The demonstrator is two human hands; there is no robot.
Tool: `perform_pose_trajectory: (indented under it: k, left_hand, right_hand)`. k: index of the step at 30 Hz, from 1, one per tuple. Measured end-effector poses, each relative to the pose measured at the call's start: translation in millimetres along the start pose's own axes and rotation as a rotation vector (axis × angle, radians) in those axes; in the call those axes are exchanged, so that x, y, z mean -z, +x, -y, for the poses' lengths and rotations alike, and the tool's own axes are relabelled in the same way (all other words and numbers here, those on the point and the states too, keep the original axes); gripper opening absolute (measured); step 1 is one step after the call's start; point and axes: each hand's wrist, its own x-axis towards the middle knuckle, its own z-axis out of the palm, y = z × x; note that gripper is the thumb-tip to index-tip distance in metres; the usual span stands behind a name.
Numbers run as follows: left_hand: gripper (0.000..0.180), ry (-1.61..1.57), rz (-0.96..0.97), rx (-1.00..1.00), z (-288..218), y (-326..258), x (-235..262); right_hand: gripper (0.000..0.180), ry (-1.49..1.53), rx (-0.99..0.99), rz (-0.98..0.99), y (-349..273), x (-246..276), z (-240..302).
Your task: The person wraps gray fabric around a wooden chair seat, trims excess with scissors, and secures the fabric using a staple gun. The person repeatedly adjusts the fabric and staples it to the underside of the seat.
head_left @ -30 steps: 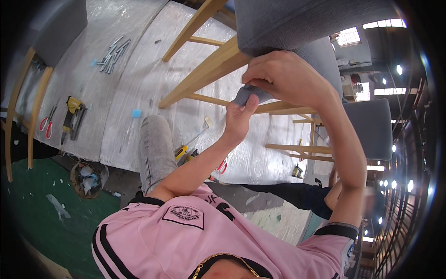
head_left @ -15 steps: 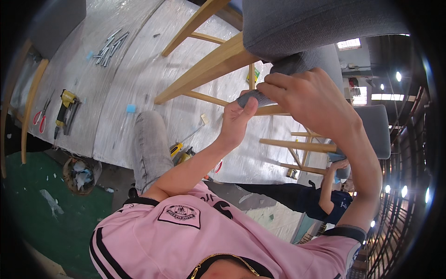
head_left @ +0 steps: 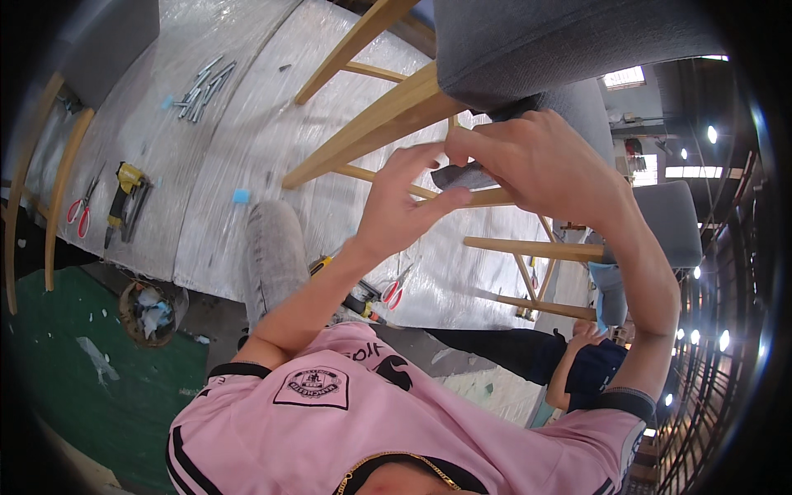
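Note:
A chair with a dark grey upholstered seat (head_left: 569,49) and pale wooden legs (head_left: 371,124) lies tipped in front of me. Beneath the seat, a loose flap of grey fabric (head_left: 464,176) sticks out between my hands. My right hand (head_left: 544,165) has its fingers curled over this flap and closed on it; its fingertips are partly hidden. On the flap's other side is my left hand (head_left: 400,202), thumb and fingers parted with a gap between them. Its thumb tip lies by the fabric's lower edge; whether it touches cannot be told.
The film-covered table (head_left: 239,140) holds metal bolts (head_left: 205,89), red-handled scissors (head_left: 81,210), a yellow-black air tool (head_left: 125,198) and a second pair of scissors (head_left: 396,289). More chairs (head_left: 660,223) stand at right, where a co-worker (head_left: 586,363) works. A waste basket (head_left: 153,313) sits on the floor.
My left hand has released its pinch on the fabric flap and spread its fingers, moving slightly left. My right hand stays at the flap, shifted a little. The co-worker's hand has lowered.

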Motion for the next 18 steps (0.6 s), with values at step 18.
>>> perform_pose_trajectory:
  k: [18]
  left_hand:
    - [0.043, 0.673, -0.035, -0.269, 9.1, -0.9, 3.2]
  right_hand:
    - [0.027, -0.675, -0.343, 0.288, 3.6, 16.2, 56.5]
